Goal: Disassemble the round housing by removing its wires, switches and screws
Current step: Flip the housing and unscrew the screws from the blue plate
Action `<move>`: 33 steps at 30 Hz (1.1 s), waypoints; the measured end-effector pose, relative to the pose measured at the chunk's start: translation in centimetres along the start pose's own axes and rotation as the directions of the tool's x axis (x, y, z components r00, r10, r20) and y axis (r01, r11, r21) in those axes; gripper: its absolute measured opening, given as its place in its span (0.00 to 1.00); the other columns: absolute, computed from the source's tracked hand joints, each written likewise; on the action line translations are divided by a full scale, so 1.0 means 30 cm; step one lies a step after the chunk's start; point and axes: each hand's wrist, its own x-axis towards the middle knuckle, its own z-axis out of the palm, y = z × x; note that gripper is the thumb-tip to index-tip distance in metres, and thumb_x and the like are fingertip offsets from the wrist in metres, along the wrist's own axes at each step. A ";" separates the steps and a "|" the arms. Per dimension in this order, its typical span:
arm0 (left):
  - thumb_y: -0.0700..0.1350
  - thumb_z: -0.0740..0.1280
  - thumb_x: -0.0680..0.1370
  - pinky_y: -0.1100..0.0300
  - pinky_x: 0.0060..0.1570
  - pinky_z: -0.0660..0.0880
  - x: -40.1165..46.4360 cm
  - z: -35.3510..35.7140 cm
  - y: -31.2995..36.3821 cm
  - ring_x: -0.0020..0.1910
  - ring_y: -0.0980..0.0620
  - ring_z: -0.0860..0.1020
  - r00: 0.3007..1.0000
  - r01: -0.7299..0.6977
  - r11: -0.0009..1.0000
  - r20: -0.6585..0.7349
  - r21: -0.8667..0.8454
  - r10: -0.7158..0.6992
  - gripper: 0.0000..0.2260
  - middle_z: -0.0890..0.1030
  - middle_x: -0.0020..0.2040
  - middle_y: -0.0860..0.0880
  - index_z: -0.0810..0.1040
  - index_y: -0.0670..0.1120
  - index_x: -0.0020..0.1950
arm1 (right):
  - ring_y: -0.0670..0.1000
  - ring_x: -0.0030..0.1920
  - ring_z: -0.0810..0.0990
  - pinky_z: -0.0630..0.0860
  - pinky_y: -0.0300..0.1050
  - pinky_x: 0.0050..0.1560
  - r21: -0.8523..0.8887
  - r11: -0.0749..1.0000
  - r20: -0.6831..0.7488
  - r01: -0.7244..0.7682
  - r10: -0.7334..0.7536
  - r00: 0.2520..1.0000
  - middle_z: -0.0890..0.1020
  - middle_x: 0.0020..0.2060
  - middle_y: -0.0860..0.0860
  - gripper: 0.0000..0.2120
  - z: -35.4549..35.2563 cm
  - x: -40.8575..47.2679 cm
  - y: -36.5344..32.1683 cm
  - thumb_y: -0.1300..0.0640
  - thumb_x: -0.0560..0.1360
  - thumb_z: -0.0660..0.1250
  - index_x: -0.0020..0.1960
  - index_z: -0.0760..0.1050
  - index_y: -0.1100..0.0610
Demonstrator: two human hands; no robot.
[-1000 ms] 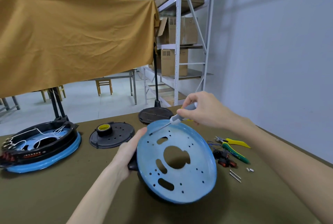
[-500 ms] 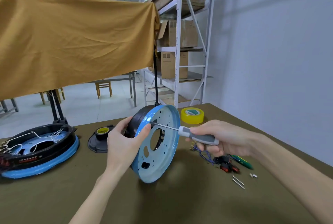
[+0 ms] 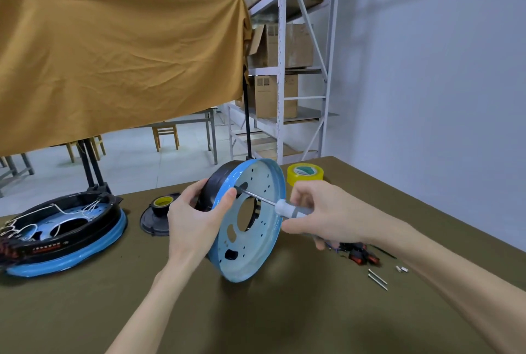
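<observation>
Round housing (image 3: 250, 220) stood on edge on table (image 3: 256, 311), gripped by left hand (image 3: 196, 220); right hand (image 3: 321, 217) clasping screwdriver (image 3: 284, 207); slip toward left thumb likely if tip cams out

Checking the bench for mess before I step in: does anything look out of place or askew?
Little stands out. The round housing is tipped on edge, but the left hand holds it that way for the screwdriver in the right hand. Loose pins and red switches lie scattered on the table.
</observation>
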 end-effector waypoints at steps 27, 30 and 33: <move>0.69 0.71 0.72 0.62 0.35 0.79 -0.051 0.047 0.014 0.41 0.53 0.88 0.871 0.487 0.830 0.219 -0.273 -0.439 0.15 0.89 0.44 0.51 0.88 0.59 0.43 | 0.56 0.32 0.82 0.72 0.44 0.29 -0.488 0.873 -0.110 0.018 -0.082 0.991 0.84 0.34 0.55 0.14 -0.049 0.030 -0.148 0.47 0.80 0.65 0.47 0.77 0.58; 0.69 0.70 0.72 0.65 0.33 0.79 -0.058 0.051 0.015 0.39 0.54 0.87 0.870 0.490 0.827 0.214 -0.274 -0.444 0.17 0.89 0.44 0.51 0.88 0.58 0.42 | 0.56 0.41 0.78 0.64 0.46 0.32 -0.589 0.808 -0.161 0.018 -0.139 0.977 0.79 0.43 0.52 0.09 -0.043 0.020 -0.159 0.48 0.78 0.66 0.51 0.73 0.53; 0.70 0.70 0.71 0.60 0.38 0.79 -0.063 0.058 0.006 0.38 0.54 0.87 0.850 0.523 0.811 0.222 -0.263 -0.477 0.18 0.89 0.43 0.51 0.88 0.57 0.39 | 0.53 0.33 0.74 0.64 0.45 0.31 -0.612 0.790 -0.166 -0.046 -0.072 0.984 0.75 0.32 0.49 0.14 -0.041 0.029 -0.160 0.46 0.78 0.64 0.40 0.72 0.55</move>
